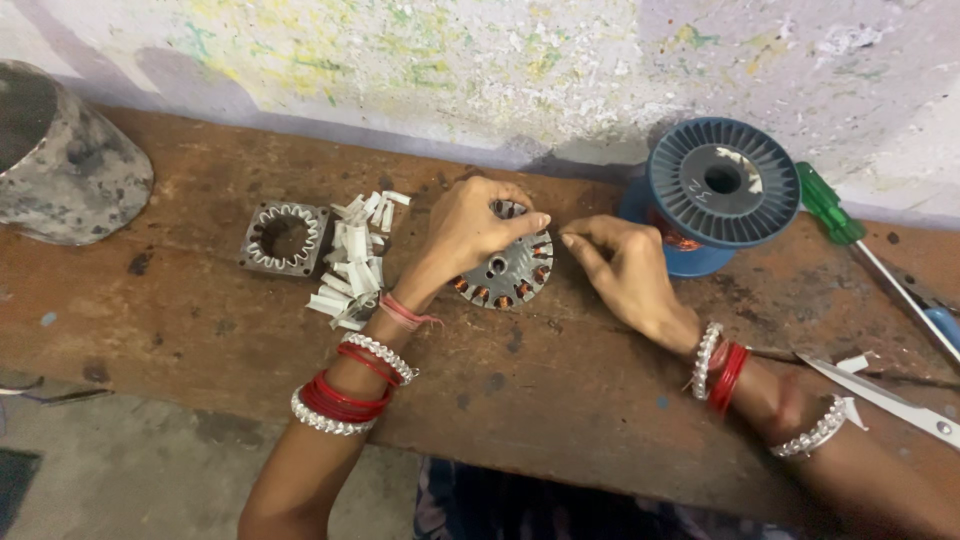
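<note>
The round metal stator (505, 272) lies flat on the wooden bench (560, 390), its bore facing up — the left hand (468, 228) grips its top edge with curled fingers, the right hand (625, 272) pinching just beside its rim.

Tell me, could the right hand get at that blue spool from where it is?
Probably yes: the right hand lies just beside the blue spool, with only bare wooden bench between them and nothing blocking.
</note>
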